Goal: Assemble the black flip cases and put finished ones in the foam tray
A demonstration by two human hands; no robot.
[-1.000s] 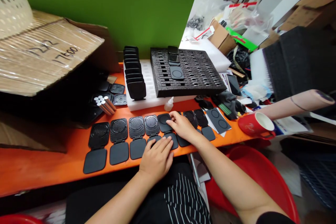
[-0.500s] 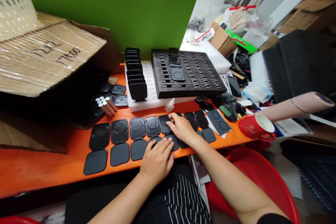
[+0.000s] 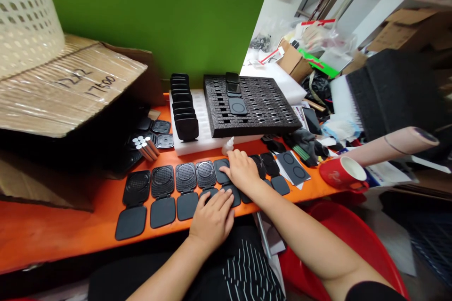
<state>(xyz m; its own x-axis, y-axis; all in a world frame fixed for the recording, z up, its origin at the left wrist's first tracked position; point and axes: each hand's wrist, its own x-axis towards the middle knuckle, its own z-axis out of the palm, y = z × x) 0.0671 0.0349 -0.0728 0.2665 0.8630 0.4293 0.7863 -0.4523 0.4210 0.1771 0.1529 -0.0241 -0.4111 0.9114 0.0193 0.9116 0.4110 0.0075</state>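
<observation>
A row of open black hinged cases (image 3: 162,193) lies along the front of the orange table (image 3: 63,221). My left hand (image 3: 212,218) rests flat, fingers stretched, on the lower flap of one case near the table's front edge. My right hand (image 3: 242,171) lies palm down over the upper half of the neighbouring case (image 3: 221,170), fingers curved onto it. A small white bottle (image 3: 229,145) stands just beyond my right fingertips.
A black foam tray (image 3: 271,103) and a stack of closed black cases (image 3: 183,106) sit on white foam (image 3: 203,138) behind. A taped cardboard box (image 3: 60,89) is at left, silver cylinders (image 3: 144,146) beside it. A red mug (image 3: 341,174), cardboard tube (image 3: 391,146) and clutter lie right.
The view has dropped slightly. My right hand has slid a little further over the case; my left hand has stayed on the flap.
</observation>
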